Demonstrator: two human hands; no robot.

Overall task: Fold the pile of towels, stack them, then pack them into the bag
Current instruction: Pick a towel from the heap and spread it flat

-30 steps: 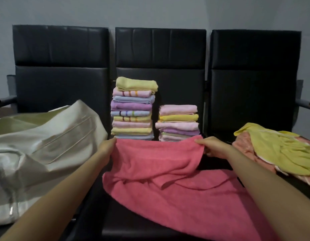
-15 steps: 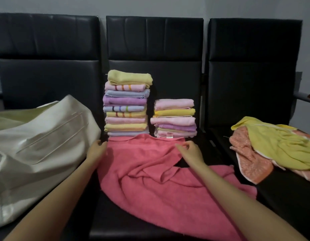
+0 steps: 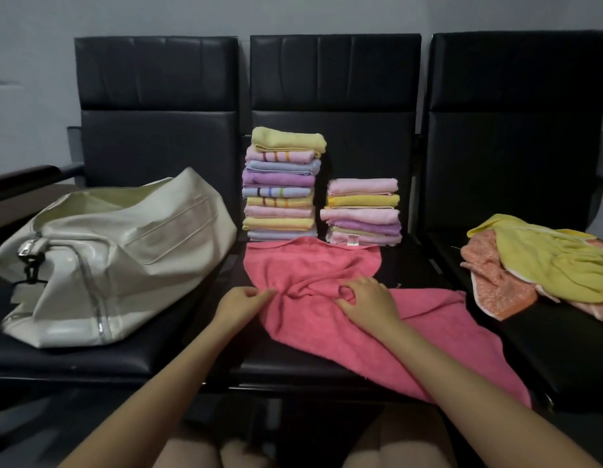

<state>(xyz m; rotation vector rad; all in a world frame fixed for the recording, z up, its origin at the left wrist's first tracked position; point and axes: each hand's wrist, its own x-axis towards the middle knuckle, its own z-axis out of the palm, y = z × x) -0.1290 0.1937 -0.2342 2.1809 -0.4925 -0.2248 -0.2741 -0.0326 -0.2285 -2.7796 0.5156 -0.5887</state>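
A pink towel (image 3: 327,265) lies rumpled across the middle black seat, its lower part hanging over the front edge. My left hand (image 3: 241,304) pinches the towel's left edge between thumb and fingers. My right hand (image 3: 369,298) grips a bunched fold near the towel's middle. Behind the towel stand two stacks of folded towels: a tall stack (image 3: 281,184) on the left and a shorter stack (image 3: 362,211) on the right. A cream bag (image 3: 118,251) lies on its side on the left seat.
A loose pile of unfolded towels (image 3: 543,268), yellow over orange, sits on the right seat. Three black chair backs (image 3: 334,96) rise behind everything. An armrest (image 3: 26,175) juts out at the far left.
Both hands came back toward me from the towel's far corners and now hold it nearer its middle. The far edge lies flat against the stacks.
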